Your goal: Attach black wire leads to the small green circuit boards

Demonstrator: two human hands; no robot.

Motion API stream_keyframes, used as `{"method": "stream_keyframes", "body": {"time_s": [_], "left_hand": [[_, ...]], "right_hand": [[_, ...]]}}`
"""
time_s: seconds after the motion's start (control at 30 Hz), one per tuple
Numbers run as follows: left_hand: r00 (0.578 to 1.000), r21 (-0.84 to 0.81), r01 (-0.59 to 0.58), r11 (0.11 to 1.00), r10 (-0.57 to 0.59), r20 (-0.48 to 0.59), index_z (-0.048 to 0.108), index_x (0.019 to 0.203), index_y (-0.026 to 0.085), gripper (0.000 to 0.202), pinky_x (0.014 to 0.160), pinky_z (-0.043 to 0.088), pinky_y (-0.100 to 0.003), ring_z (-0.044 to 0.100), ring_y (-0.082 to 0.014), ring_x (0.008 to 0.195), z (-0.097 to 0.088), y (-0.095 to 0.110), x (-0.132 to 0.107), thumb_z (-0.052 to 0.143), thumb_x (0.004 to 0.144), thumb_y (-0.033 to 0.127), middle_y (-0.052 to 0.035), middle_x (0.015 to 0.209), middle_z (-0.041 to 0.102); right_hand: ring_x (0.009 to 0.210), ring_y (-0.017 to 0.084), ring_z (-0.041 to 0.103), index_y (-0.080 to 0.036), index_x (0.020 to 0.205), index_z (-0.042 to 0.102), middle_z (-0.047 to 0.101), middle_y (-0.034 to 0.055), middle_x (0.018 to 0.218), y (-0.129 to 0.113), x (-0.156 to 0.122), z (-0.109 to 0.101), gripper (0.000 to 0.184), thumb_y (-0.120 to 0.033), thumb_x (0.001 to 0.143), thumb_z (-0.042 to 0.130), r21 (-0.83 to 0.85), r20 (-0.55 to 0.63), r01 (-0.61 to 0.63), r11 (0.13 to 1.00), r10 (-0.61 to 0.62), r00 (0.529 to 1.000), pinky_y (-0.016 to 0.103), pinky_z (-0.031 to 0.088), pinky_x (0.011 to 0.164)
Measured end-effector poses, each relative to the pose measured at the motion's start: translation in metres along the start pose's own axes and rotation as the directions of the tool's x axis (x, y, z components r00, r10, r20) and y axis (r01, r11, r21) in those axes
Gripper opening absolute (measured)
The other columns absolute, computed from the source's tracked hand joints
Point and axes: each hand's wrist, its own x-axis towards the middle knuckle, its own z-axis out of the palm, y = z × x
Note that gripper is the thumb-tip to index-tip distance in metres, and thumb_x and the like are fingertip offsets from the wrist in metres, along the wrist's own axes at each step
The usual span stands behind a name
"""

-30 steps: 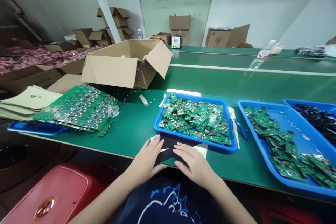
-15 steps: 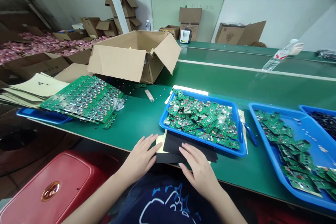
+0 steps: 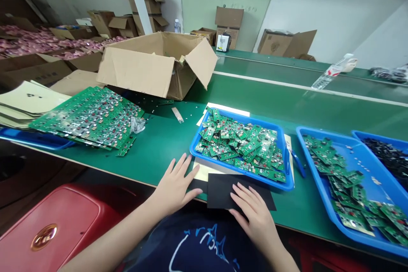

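My left hand (image 3: 176, 185) lies with spread fingers at the table's front edge, over the left end of the dark sheets and beside a cream paper (image 3: 204, 173). My right hand (image 3: 250, 210) rests with its fingers stretched out on a black sheet (image 3: 221, 191), its thumb at the sheet's front edge. Part of that sheet is covered by the hand. Just beyond both hands is a blue tray (image 3: 194, 148) heaped with small green circuit boards (image 3: 242, 142).
Blue-handled pliers (image 3: 298, 163) lie right of the tray. Another blue tray (image 3: 342, 221) of boards stands farther right. Stacked circuit panels (image 3: 86, 117) and an open cardboard box (image 3: 137, 66) are at the left. A red stool (image 3: 63, 221) stands below the table edge.
My right hand has moved right and nearer to me, and the black sheet under it has shifted the same way. My left hand has stayed near its place. The view has turned slightly.
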Motion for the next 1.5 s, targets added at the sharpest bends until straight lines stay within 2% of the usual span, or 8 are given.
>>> {"method": "stream_keyframes", "body": {"time_s": [0.23,0.37,0.6,0.7,0.83,0.9,1.23,1.5], "left_hand": [[0.978,-0.102,-0.013,0.995,-0.008,-0.209,0.061,0.113,0.013,0.036,0.092,0.048,-0.039,0.058,-0.025,0.11,0.007,0.018,-0.004,0.037,0.094,0.031,-0.015,0.118,0.063],[0.982,-0.079,-0.129,0.988,0.116,-0.15,0.054,0.124,0.014,0.04,0.1,0.042,-0.044,0.051,-0.0265,0.121,0.011,0.031,-0.016,0.04,0.093,0.036,-0.013,0.131,0.055],[0.975,-0.229,0.049,0.972,-0.096,-0.202,0.061,0.114,0.012,0.036,0.095,0.042,-0.052,0.05,-0.0325,0.118,0.007,0.044,0.014,0.035,0.092,0.025,-0.0194,0.124,0.056],[0.958,-0.537,0.13,0.834,-0.245,-0.148,0.064,0.099,0.015,0.034,0.086,0.048,-0.04,0.059,-0.0242,0.096,-0.002,0.041,0.02,0.034,0.092,0.028,-0.0122,0.099,0.064],[0.909,-0.836,0.374,0.401,-0.336,0.246,0.057,0.081,0.016,0.026,0.054,0.046,-0.026,0.055,-0.0148,0.058,-0.002,0.039,0.021,0.046,0.086,0.039,-0.0003,0.065,0.058],[0.894,-0.874,0.397,0.28,-0.332,0.3,0.055,0.076,0.016,0.023,0.051,0.042,-0.024,0.052,-0.0132,0.055,0.002,0.039,0.021,0.051,0.082,0.038,0.0011,0.062,0.056],[0.931,-0.889,0.313,0.334,-0.293,0.217,0.065,0.08,0.014,0.02,0.061,0.044,-0.024,0.054,-0.0152,0.064,0.001,0.043,0.025,0.05,0.08,0.027,-0.0018,0.07,0.063],[0.948,-0.937,0.305,0.17,-0.143,0.283,0.068,0.091,0.013,0.024,0.069,0.047,-0.028,0.059,-0.0183,0.075,-0.004,0.034,0.03,0.05,0.078,0.023,-0.0038,0.079,0.068]], "right_hand": [[0.107,0.024,0.063,-0.015,0.112,0.061,0.069,0.0107,0.11,0.003,-0.005,-0.001,0.026,-0.015,0.09,0.048,0.127,-0.083,-0.123,0.984,0.134,0.988,0.045,0.051,0.092],[0.102,0.023,0.066,-0.015,0.108,0.062,0.07,0.0108,0.106,0.0,-0.003,0.001,0.025,-0.012,0.089,0.046,0.183,-0.147,-0.171,0.968,0.199,0.969,0.045,0.052,0.09],[0.105,0.023,0.064,-0.015,0.109,0.061,0.069,0.0116,0.11,-0.011,0.005,0.0,0.025,-0.012,0.089,0.047,0.139,-0.149,-0.128,0.982,0.149,0.978,0.044,0.053,0.089],[0.107,0.023,0.062,-0.015,0.11,0.061,0.068,0.0117,0.111,-0.018,0.005,0.001,0.026,-0.013,0.088,0.048,0.102,-0.135,-0.121,0.987,0.134,0.982,0.043,0.053,0.089],[0.106,0.025,0.062,-0.017,0.107,0.064,0.068,0.0112,0.109,-0.024,0.006,0.002,0.023,-0.017,0.088,0.05,0.122,-0.096,-0.098,0.988,0.11,0.989,0.044,0.053,0.087],[0.099,0.024,0.064,-0.018,0.105,0.065,0.069,0.0104,0.103,-0.024,0.013,0.0,0.021,-0.02,0.088,0.051,0.165,-0.065,-0.117,0.979,0.129,0.99,0.042,0.055,0.083],[0.079,0.017,0.063,-0.019,0.103,0.068,0.063,0.0088,0.089,-0.027,0.081,0.027,0.024,-0.017,0.09,0.048,0.407,-0.126,-0.153,0.9,0.221,0.967,0.031,0.057,0.069],[0.078,0.018,0.067,-0.018,0.099,0.069,0.07,0.0086,0.087,-0.025,0.077,0.031,0.02,-0.012,0.087,0.054,0.298,-0.249,-0.018,0.954,0.096,0.964,0.031,0.059,0.069]]}}
